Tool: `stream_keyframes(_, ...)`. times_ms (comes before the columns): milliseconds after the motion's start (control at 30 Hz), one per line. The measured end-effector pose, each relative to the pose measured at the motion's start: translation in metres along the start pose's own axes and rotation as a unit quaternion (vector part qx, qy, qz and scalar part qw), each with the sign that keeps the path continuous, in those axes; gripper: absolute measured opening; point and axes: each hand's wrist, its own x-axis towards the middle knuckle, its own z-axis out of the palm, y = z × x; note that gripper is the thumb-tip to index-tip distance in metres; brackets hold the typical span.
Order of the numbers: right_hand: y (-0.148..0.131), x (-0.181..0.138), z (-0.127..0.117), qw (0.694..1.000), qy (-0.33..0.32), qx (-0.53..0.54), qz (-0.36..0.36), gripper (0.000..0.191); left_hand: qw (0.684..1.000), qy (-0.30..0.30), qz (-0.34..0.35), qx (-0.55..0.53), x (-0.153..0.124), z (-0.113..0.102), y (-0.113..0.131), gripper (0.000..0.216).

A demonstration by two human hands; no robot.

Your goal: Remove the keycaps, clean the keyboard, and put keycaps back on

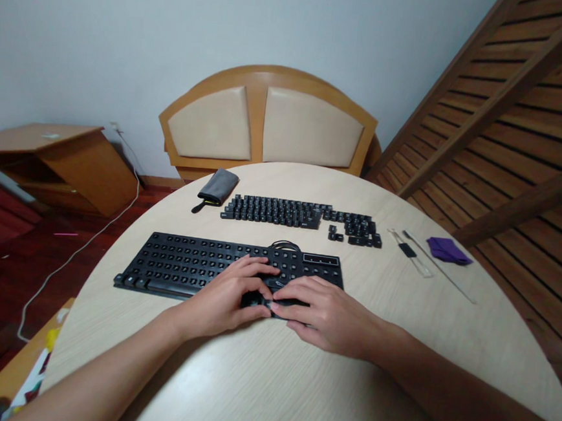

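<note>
A black keyboard [184, 261] lies on the round table, most of its keycaps off and the bare switch sockets showing. A few keycaps [130, 280] sit at its lower left corner. My left hand [228, 294] rests over the lower right part, thumb and index finger bent together at the bottom row. From the right, my right hand [319, 311] meets it there, its thumb and fingers closed at the same spot. Whatever is between the fingertips is too small and covered to make out. Behind the keyboard, loose black keycaps [276, 211] stand in rows, laid out like a keyboard.
A grey pouch [218, 186] lies at the table's [219, 374] back left. To the right are a wire keycap puller [408, 250], a thin metal rod [444, 272] and a folded purple cloth [448, 250]. A padded chair [259, 115] stands behind; a coiled cable [285, 244] touches the keyboard's back edge.
</note>
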Motion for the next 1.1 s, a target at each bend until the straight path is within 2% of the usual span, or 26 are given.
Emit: stream_keyframes(1100, -0.0031, 0.0005, 0.0024, 1.000, 0.012, -0.002, 0.010, 0.027, 0.999, 0.009, 0.014, 0.033, -0.0011, 0.0012, 0.0035, 0.011)
